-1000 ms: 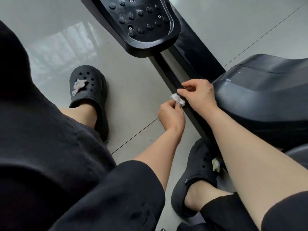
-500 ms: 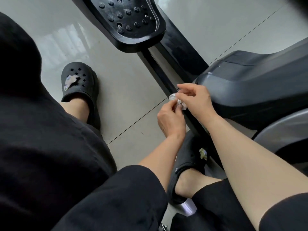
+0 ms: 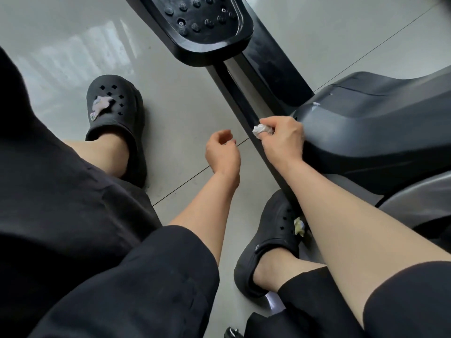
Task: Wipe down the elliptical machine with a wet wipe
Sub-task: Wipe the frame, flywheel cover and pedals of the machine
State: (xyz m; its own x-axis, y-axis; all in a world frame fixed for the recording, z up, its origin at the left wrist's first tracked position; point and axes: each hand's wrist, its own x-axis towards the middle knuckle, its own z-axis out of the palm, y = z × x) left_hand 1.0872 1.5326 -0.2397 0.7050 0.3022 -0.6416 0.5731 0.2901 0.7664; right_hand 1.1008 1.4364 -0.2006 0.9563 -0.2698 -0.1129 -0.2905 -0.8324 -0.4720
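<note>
Wipe first: I see the crumpled white wet wipe [image 3: 262, 130] bunched in my right hand [image 3: 283, 140], fingers and thumb curled round it so the grip is clamped on the wad. That hand sits right at the long black metal rail of the elliptical [image 3: 244, 103], with the wipe touching or all but touching the rail's upper face; I cannot tell which from this angle. My left hand [image 3: 222, 154] hangs on the floor side of the rail, near it but apart from it, fingers loosely curled and holding nothing.

The rail is what the next stroke turns on. Its long axis runs diagonally, from the black studded plastic foot pedal [image 3: 207, 28] at the far end down toward my black perforated rubber clog [image 3: 271, 242] at the near end. The wipe sits roughly midway along that line, so I judge the stroke should follow the axis, either up toward the pedal or back toward the clog, rather than across it. The right hand is plainly the nearer one and already carries the wipe; the left would have to cross over the rail to help.

Beyond the rail from the left hand, just beside the right hand's knuckles, rises the dark grey moulded plastic housing [image 3: 375, 128] of the machine. I judge it the likely next surface once the rail is done, and it lies on the right hand's side.
</note>
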